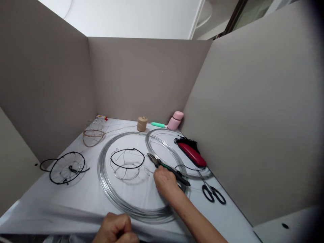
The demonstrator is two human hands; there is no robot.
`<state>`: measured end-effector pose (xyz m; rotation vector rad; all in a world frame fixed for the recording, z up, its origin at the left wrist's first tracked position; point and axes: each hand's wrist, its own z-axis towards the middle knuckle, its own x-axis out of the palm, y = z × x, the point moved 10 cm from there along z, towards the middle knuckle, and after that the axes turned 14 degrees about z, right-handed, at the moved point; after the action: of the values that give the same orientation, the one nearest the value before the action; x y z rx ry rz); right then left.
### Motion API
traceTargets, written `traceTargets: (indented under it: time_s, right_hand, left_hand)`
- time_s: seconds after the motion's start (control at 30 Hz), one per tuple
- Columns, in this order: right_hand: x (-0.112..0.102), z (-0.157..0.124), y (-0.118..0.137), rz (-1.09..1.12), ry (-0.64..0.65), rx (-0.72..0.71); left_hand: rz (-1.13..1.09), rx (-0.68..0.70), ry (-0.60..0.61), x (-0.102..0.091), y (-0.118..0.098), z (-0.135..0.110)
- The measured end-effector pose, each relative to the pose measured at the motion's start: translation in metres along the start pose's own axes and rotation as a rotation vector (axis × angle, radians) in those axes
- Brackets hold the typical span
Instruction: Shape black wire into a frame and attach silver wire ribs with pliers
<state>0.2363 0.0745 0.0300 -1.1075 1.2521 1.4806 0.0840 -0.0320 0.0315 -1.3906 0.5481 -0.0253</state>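
My right hand [165, 182] is closed around pliers [174, 173] with dark green and black handles. Their jaws point up and left, over the big coil of silver wire [106, 189]. Near the front edge, my left hand [117, 227] is curled into a loose fist; its inside is hidden. Within the coil stands a small wire frame [128, 167] with a black-wrapped upper ring and bare wire below. Another frame with black-wrapped rings [68, 167] lies at the left. Scissors [214, 194] with black handles rest right of my right hand.
Grey panels [149, 77] enclose the white table on several sides. At the back are a brown-wrapped wire frame [93, 136], a twine spool [142, 124], a green-handled tool [158, 125] and a pink bottle [175, 120]. A red case [192, 155] lies by black cord [188, 141] at right.
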Motion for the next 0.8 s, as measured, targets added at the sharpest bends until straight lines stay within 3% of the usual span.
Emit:
traceTargets:
  time_s: [0.17,0.3,0.33,0.43,0.5,0.63,0.8]
  right_hand:
    - [-0.008,0.002,-0.018,0.152,-0.005,0.112]
    - [-0.019,-0.023,-0.028,0.393,-0.049,0.203]
    - [-0.019,-0.033,-0.026,0.514,-0.058,0.217]
    - [0.008,-0.061,0.002,1.424,0.076,0.313]
    - [0.018,-0.074,0.028,1.708,0.153,0.334]
    - [0.027,-0.077,0.058,1.848,0.214,0.327]
    - [0.028,-0.069,0.064,1.880,0.206,0.277]
  left_hand:
    - [-0.008,0.012,0.129,0.019,0.007,0.009]
    - [-0.170,-0.112,0.055,0.015,0.030,0.021]
    - [-0.225,-0.151,0.027,0.014,0.035,0.026]
    - [-0.319,-0.219,-0.025,0.013,0.041,0.040]
    - [-0.358,-0.217,-0.054,0.009,0.037,0.048]
    - [-0.420,-0.192,-0.170,-0.012,0.026,0.058]
    - [-0.476,-0.205,-0.201,-0.032,0.028,0.061]
